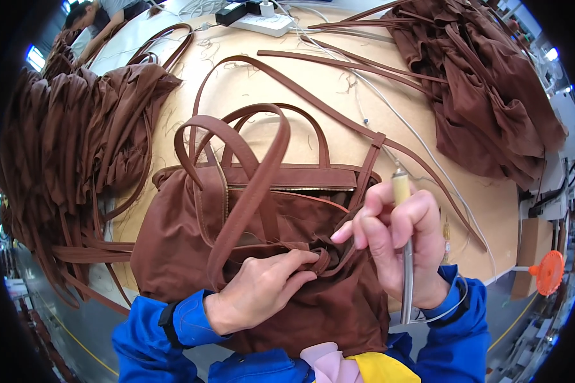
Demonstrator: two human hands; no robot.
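Observation:
A brown handbag [179,255] lies in front of me with its zipped top open. My left hand [262,284] pinches a small brown strap loop [324,260] at the bag's right side. Raised over that side, my right hand [402,236] is closed around a corded, pen-like tool [407,274] with a yellowish sleeve and a metal tube. Its thumb and forefinger come together near the bag; I cannot make out anything fine between them. Two arched handles [271,153] stand up from the bag, and a long shoulder strap [300,89] curves behind it.
Brown bags [96,121] are heaped on the left, and more brown bags [485,96] lie at the far right. A white power strip [262,24] with cords sits at the back of the table [338,140]. Loose threads are scattered about. An orange disc [549,272] stands beyond the right edge. Another person [102,25] bends over the far left.

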